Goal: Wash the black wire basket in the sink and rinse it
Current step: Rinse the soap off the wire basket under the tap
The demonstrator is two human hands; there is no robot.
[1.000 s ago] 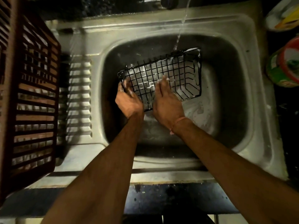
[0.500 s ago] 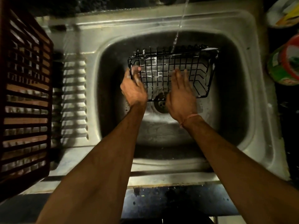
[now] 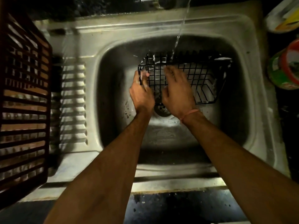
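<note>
Since last look, black wire basket (image 3: pixel 191 78) seemingly farther right.

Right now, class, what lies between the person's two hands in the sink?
In the head view, the black wire basket's mesh spans the gap between the left hand and right hand; below it the sink drain shows.
</note>
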